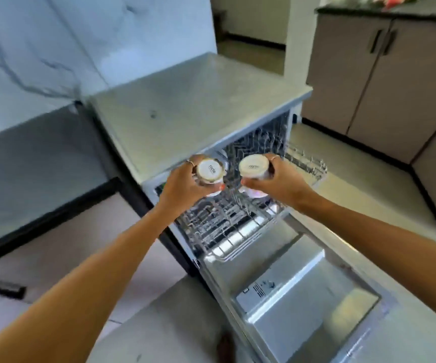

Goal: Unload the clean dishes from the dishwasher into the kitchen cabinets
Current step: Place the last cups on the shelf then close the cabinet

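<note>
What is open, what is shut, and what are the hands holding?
dishwasher door: open, folded down flat.
upper rack: pulled out.
left hand: grips left cup, upside down.
right hand: grips right cup, upside down.
cabinet doors: shut.

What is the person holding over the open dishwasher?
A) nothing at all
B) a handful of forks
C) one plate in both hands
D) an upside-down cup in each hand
D: the left hand grips one cup and the right hand grips another cup, both with their bases turned up, above the dishwasher rack.
</note>
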Demonstrator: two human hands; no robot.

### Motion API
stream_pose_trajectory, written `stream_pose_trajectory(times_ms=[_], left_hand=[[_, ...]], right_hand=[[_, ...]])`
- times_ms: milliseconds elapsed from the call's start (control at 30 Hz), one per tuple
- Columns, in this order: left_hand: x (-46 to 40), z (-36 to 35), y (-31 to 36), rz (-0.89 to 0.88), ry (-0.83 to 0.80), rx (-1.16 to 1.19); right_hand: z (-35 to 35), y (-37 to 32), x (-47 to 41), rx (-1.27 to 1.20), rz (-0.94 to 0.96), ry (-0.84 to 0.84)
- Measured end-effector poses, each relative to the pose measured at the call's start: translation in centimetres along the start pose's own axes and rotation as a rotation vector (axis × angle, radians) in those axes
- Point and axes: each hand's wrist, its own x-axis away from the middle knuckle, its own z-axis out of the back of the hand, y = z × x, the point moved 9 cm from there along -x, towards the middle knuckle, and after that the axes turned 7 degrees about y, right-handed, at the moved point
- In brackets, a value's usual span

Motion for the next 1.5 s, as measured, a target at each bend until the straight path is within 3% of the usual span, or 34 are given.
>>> stream_pose_trajectory(times_ms=[200,533,733,833,1167,1333,1500], left_hand=[[2.6,16.3,2.7,0.171,0.242,0.183],[5.3,40.8,0.4,0.241,0.604,0.130],[4.2,54.1,-2.5,0.227,0.627,0.194],[2.1,60.9,-3.1,0.195,0.645,0.234],[-8.9,72.3,0.7,-0.100,0.666,0.184],[-15.7,75.0,3.1,-0.150,0.634,0.138],[-22.7,77.3,5.3,-0.118,0.652,0.090]], right_hand=[[0.7,-18.1,2.1,0.028,0.293,-0.012],[-8.0,-41.3,3.9,-0.116,0.583,-0.140],[-14.8,-53.2,1.2,-0.064,0.730,-0.152],[-16.4,-59.1,-1.6,-0.177,0.740,-0.079],[-16.1,-70.2,-9.9,-0.344,0.757,0.110],[-14.0,-73.8,-13.2,-0.401,0.783,0.181],[-14.3,-74.0,-16.5,-0.467,0.765,0.136]])
